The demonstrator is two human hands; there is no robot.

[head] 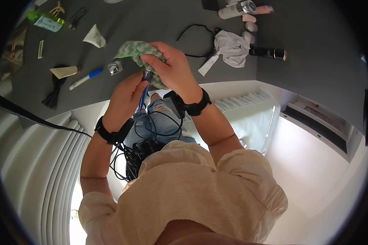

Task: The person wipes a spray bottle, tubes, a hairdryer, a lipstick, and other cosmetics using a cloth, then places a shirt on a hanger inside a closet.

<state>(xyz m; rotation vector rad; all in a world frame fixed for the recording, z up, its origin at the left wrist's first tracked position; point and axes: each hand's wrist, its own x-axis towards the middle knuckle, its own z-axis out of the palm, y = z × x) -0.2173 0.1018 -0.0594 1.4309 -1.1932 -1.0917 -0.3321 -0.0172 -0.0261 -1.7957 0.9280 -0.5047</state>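
Note:
My left hand [125, 95] grips a slim blue implement [143, 96] with a shiny upper part; its exact kind is hard to tell. Bunched in my right hand [173, 69] is a green-and-white patterned cloth [132, 50], which hangs down beside the implement and meets its upper end. The cloth and fingers hide that end. Both hands are close together above the front edge of the dark grey desk [159, 18]. Nearest to the left hand on the desk lies a small clear square case [115, 68], with a blue-capped pen-like stick [86, 79] further left.
Left on the desk are a white tube [95, 36], a cream tube [64, 72], a black brush-like item [57, 88], a green bottle [46, 22] and a cable [77, 17]. Rightward lie a black headband [191, 26], grey-white cloth [231, 47], black cylinder [268, 53] and white bottle [233, 11].

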